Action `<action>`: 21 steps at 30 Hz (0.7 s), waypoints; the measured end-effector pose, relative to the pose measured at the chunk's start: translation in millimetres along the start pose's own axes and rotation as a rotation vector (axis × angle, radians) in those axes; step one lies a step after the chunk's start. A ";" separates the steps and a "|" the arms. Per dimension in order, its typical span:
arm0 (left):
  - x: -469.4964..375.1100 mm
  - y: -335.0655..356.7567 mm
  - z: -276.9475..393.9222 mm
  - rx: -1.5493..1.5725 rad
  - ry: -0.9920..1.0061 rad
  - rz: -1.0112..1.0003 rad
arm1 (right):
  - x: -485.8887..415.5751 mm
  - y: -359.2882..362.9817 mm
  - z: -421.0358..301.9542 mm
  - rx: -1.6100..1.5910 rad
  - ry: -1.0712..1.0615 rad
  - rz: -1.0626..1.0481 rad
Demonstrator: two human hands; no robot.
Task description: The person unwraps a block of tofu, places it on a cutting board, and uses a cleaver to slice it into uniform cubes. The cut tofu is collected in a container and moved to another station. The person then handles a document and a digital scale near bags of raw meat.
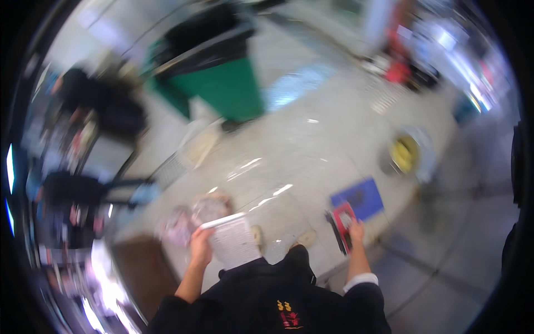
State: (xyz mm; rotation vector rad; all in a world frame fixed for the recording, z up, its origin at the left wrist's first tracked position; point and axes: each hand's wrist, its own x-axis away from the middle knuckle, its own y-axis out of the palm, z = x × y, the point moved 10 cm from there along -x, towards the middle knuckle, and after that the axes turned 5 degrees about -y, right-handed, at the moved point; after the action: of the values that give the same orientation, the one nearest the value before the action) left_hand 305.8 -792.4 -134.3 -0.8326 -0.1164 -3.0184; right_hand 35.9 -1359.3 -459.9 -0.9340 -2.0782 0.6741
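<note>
My left hand [201, 249] grips the left edge of a white sheet or pad [233, 241] that bears rows of writing, held low in front of my body. Out to the right, my right hand [356, 233] is closed on a flat red item [344, 219] with a pale patch on its face. Beside that item is a dark, narrow object [336, 234], seemingly held together with it; blur hides what it is. Both hands hang above the tiled floor [300, 167], apart from each other.
A green wheeled bin [225, 87] with a black liner stands ahead. Bagged items [208, 207] lie near my left foot. To the right are a blue mat-like sheet [363, 196] and a metal pot [402, 154] with yellow contents. Two people [75, 188] work at the left. Shiny patches mark the floor.
</note>
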 end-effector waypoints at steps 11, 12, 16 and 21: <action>105.6 -37.9 -47.4 0.184 0.009 0.497 | -172.8 102.3 99.7 -0.010 0.141 -0.359; 111.1 -41.1 -51.7 0.169 0.011 0.513 | -175.5 107.9 97.7 -0.066 0.140 -0.403; 136.6 -53.3 -74.3 0.140 -0.022 0.594 | -171.8 133.6 79.4 -0.104 0.220 -0.570; 172.8 -77.6 -95.9 0.194 -0.021 0.680 | -128.7 174.9 37.4 -0.535 0.303 -0.824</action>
State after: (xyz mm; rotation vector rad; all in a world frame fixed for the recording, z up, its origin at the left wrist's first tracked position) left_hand 106.2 -720.1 -133.3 -0.7021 -0.0979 -2.3213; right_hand 133.7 -1362.4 -657.3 -0.3249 -2.1315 -0.4403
